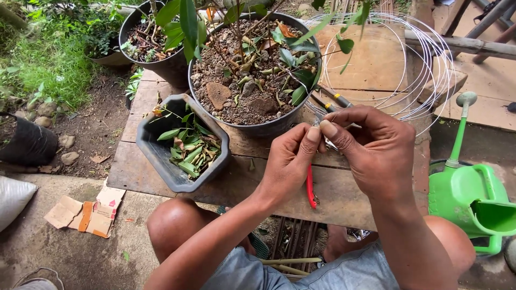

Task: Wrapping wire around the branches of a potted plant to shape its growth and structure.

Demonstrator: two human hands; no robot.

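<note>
Thin silvery wire (430, 64), coiled beside pot (269, 126)

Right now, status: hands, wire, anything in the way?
Left hand and right hand pinch wire. Red-handled tool under left hand. Large pot close behind.

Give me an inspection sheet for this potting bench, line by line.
Surface: weathered wooden bench, soil-stained.
Job's things: thin silver wire in a loose coil; red-handled tool lying under the hands.
Clutter: large pot of soil and a small plant; dark tray of cut leaves; second pot behind.
Hands: left hand and right hand together, fingers pinching the wire end.
Cables: nothing seen.
Surroundings: green watering can at right; torn cardboard on concrete; grass at left.
</note>
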